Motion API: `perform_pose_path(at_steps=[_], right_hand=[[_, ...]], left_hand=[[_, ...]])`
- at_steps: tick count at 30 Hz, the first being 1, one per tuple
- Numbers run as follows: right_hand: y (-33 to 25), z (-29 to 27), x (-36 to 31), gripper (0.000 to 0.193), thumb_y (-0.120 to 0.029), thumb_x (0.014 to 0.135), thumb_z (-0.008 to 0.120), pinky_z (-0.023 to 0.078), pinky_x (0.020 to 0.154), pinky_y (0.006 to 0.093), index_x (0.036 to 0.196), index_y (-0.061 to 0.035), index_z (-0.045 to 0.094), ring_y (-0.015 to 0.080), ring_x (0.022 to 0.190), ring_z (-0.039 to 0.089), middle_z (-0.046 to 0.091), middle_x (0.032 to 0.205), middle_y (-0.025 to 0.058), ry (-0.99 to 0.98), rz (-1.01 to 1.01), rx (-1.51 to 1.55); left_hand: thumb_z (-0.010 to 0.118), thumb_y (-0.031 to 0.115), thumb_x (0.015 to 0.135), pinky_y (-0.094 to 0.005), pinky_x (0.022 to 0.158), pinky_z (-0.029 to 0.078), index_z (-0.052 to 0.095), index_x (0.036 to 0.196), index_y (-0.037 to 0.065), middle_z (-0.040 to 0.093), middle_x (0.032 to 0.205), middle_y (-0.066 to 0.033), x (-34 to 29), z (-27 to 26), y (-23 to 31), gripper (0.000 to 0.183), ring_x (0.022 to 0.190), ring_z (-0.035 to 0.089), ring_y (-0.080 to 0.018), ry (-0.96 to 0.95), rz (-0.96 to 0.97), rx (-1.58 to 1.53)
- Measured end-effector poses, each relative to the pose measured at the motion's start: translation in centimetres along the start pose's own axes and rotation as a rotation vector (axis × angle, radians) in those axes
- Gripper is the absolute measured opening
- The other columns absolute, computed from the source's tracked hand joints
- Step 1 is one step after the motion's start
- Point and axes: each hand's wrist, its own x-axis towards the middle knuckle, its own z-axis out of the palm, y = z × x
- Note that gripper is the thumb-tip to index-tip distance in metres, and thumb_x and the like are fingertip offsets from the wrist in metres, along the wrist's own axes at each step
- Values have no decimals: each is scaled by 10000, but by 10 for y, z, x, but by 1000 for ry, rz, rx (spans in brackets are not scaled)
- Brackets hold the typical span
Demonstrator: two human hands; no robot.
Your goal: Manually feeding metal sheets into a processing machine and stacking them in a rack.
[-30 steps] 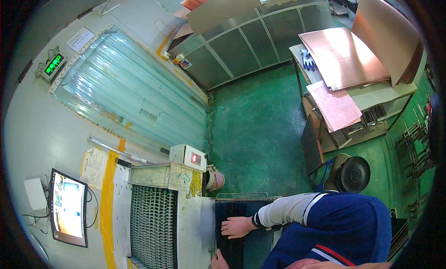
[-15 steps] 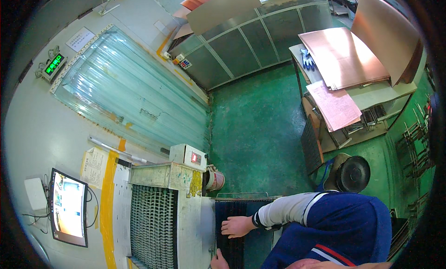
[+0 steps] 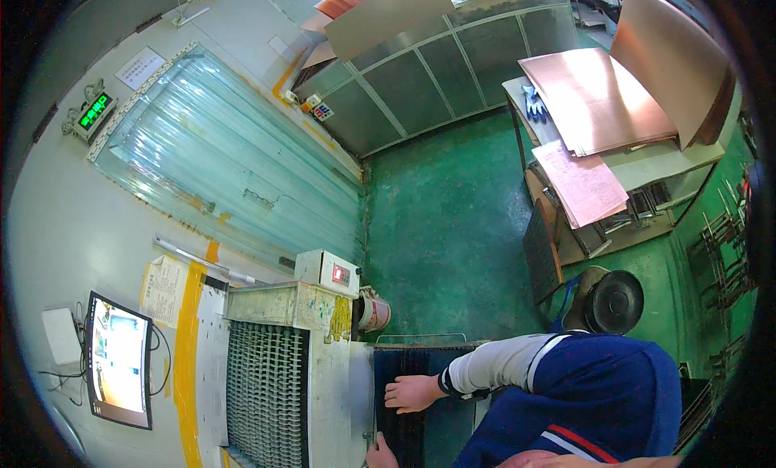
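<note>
My right hand [image 3: 414,394] rests palm down on a black, finely ribbed surface [image 3: 402,363], fingers stretched out and slightly bent. Its arm comes in from the right in a navy and grey-white sleeve [image 3: 501,364]. Cut off by the lower edge, my left hand [image 3: 382,452] is at the near left edge of the same black surface. One digit points up there; the other fingers are hidden, so its grip cannot be made out. To the right of the ribbed part lies a smooth dark panel [image 3: 449,423], partly covered by my right forearm.
Left of my hands stands a machine with a roller conveyor [image 3: 267,395] and a control box [image 3: 327,272]. A bucket [image 3: 374,313] is beside it. A monitor [image 3: 120,361] hangs on the wall. At right are a black round stool [image 3: 614,302] and a table with copper-coloured sheets [image 3: 598,100].
</note>
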Motion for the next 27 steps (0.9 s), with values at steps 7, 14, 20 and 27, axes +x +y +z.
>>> perform_pose_path(at_steps=[7,14,20,27], right_hand=[[0,0,1,418,-353,1048,654,497,1025,468,1355,-71,648,303,1321,567,662,1375,114,9,-6,-6],[0,0,-1,426,-353,1048,653,497,1021,466,1367,-70,648,296,1324,569,663,1382,114,5,7,-7],[-3,-2,2,440,-360,1046,655,499,1015,468,1372,-65,647,297,1322,567,659,1387,111,0,-4,-13],[0,1,0,439,-366,1043,659,495,1016,467,1364,-67,650,296,1317,566,661,1374,108,10,-5,-22]], left_hand=[[526,735,1026,-553,1024,506,768,1274,-15,748,1252,-296,1,-2,1,826,1174,689,-502,-6,-18,-5],[538,735,1021,-561,994,510,775,1219,-35,754,1215,-306,10,13,-15,829,1157,684,-512,29,11,-31],[541,746,1018,-553,948,531,779,1192,-36,758,1189,-307,31,39,-52,836,1116,692,-514,55,64,42],[540,741,1022,-539,931,542,782,1191,-30,766,1190,-291,32,41,-51,826,1105,700,-504,23,32,46]])
